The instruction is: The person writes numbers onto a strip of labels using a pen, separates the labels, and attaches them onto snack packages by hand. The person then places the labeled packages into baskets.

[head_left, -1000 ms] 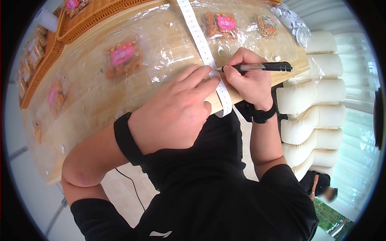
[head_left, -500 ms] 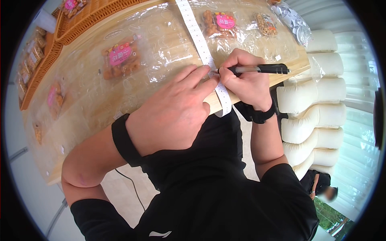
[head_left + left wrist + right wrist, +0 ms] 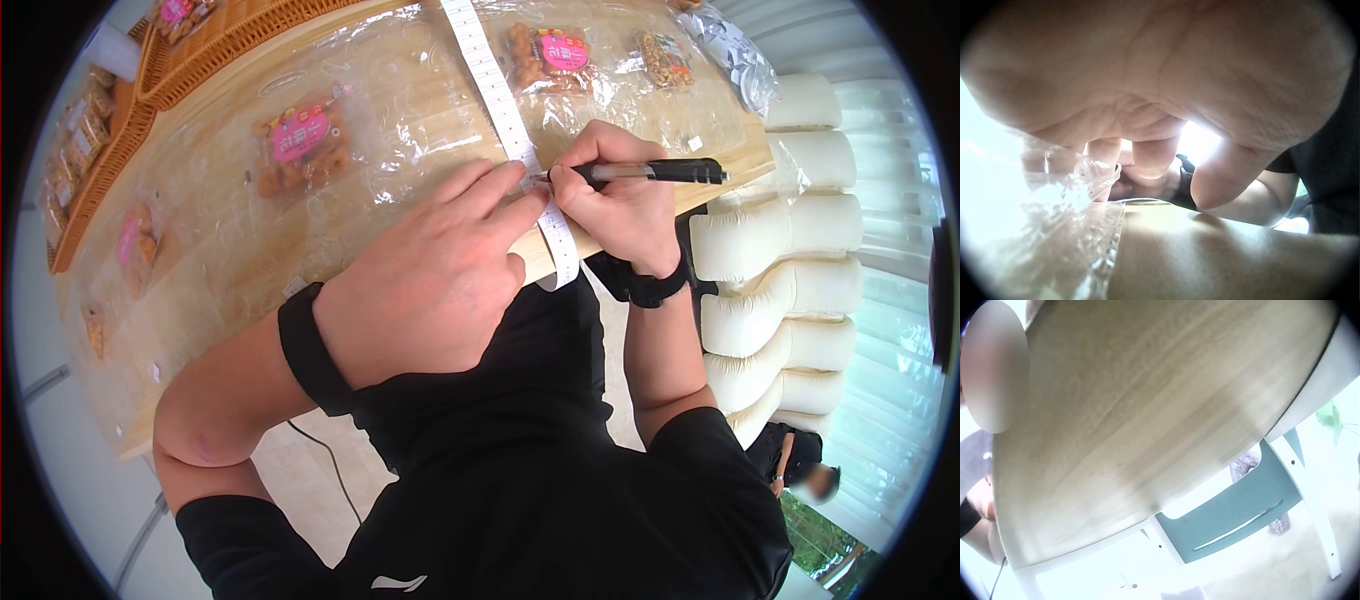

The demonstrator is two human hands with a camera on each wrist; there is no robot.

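Note:
A long white paper strip (image 3: 495, 90) with evenly spaced dark marks runs down the wooden table (image 3: 742, 160), its lower end curling over the near edge. My left hand (image 3: 430, 265) lies across the strip from the left, fingers extended and their tips pressing on it. Just right of those fingertips, my right hand (image 3: 625, 205) grips a black pen with a clear barrel (image 3: 650, 171), tip down on the strip. In the left wrist view the palm (image 3: 1147, 69) arches over the tabletop, with fingertips beside crinkled clear plastic (image 3: 1094, 231). The right wrist view shows neither pen nor strip.
Clear plastic sheeting covers much of the table. Under or on it are snack packs with pink labels (image 3: 300, 138) (image 3: 567, 52) and a nut pack (image 3: 664, 62). Wicker baskets (image 3: 215, 60) stand at the far left. A cream padded seat (image 3: 770, 245) and a teal chair (image 3: 1229, 515) are nearby.
The pen and right hand shifted slightly left, then back right, with the pen tip staying by the left fingertips. The left hand holds its place on the strip.

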